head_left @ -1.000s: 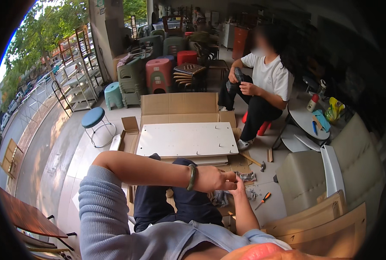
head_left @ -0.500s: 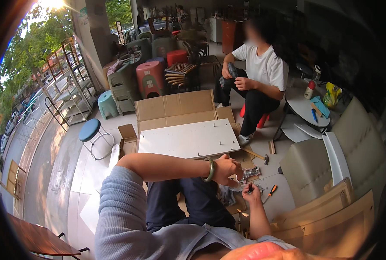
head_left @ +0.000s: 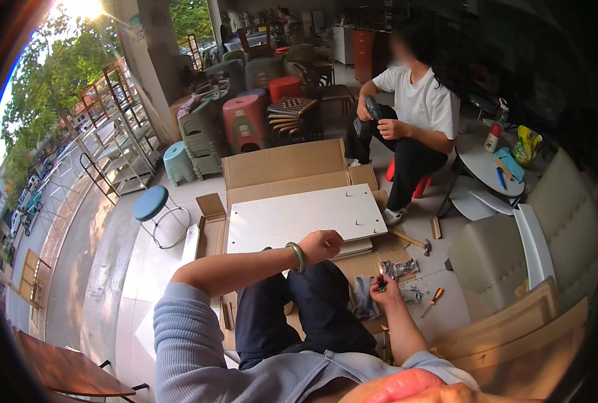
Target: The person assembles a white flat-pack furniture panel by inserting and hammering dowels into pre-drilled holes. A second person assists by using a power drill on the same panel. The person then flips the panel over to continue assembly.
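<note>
My left hand [head_left: 321,246], with a green bangle at its wrist, is over the near edge of a white panel [head_left: 292,215]. Its fingers are curled together; what they hold, if anything, is hidden. Several thin pegs stand upright from the panel, which lies flat on opened cardboard [head_left: 282,162]. Lower and to the right, my right hand [head_left: 385,290] is closed around small dark hardware pieces [head_left: 381,283]. Beside it lie a clear bag of hardware [head_left: 400,269] and a crumpled clear plastic bag [head_left: 364,299].
An orange-handled screwdriver [head_left: 433,301] and a hammer [head_left: 413,242] lie on the floor at right. Beyond the panel a person [head_left: 416,107] sits on a red stool, holding a power drill [head_left: 374,107]. A blue round stool [head_left: 151,203] stands left; beige padded furniture [head_left: 490,255] stands right.
My left hand has moved left and up, away from the hardware bag and my right hand, to the panel's near edge. The view has shifted slightly. My right hand still holds the dark pieces.
</note>
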